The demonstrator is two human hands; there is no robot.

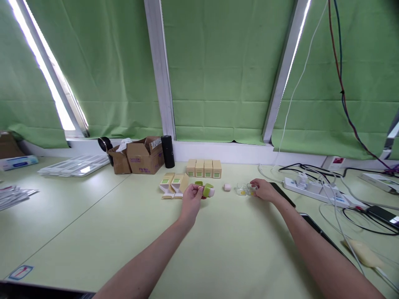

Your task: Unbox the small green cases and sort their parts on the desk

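My left hand [192,198] is closed, pinching a small green and whitish-pink piece [208,191] just above the table. Another green bit [198,183] shows behind it, partly covered; whether the two are joined I cannot tell. My right hand [262,189] reaches to the small clear plastic pieces [242,190], its fingertips closed on the rightmost one, which has a yellowish spot. Between the hands lies a small pale pink cylinder [227,187]. Two opened kraft boxes [180,182] with white inner flaps stand left of my left hand. Behind is a row of several closed kraft boxes [204,169].
Cardboard cartons [145,155] and a black cylinder [167,151] stand at the back left, near clear plastic trays [75,165]. To the right are a dark phone [282,194], a second dark device [321,232] under my right forearm, a white power strip [314,192] and tangled cables.
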